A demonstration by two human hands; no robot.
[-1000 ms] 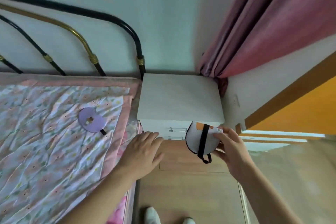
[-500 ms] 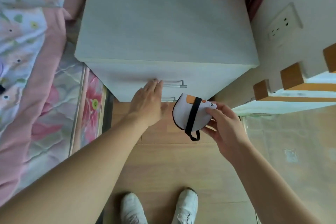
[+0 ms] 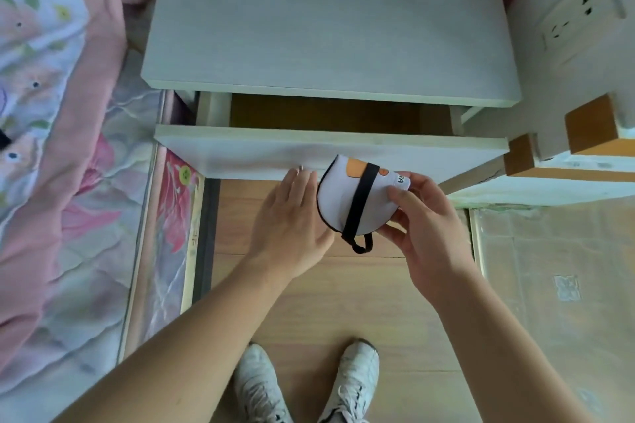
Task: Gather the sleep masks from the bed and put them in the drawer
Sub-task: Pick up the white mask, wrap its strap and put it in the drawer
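Note:
My right hand (image 3: 426, 237) pinches a folded white sleep mask (image 3: 338, 203) with a black strap and an orange patch, just in front of the drawer front (image 3: 261, 151). My left hand (image 3: 292, 227) reaches up to the drawer's metal handle (image 3: 300, 167), fingertips hooked on it. The top drawer of the white nightstand (image 3: 326, 21) is pulled partly out, and its brown inside (image 3: 323, 115) shows nothing in it. A black strap end (image 3: 2, 139) lies at the frame's left edge on the bed.
The bed (image 3: 51, 182) with its pink floral quilt runs along the left, close against the nightstand. A wall socket (image 3: 570, 21) and wooden trim (image 3: 591, 124) are on the right. My white shoes (image 3: 354, 381) stand on the wooden floor below.
The top drawer has slid out toward me under my left hand. My right hand keeps the mask in about the same spot. The camera has tilted down and moved closer.

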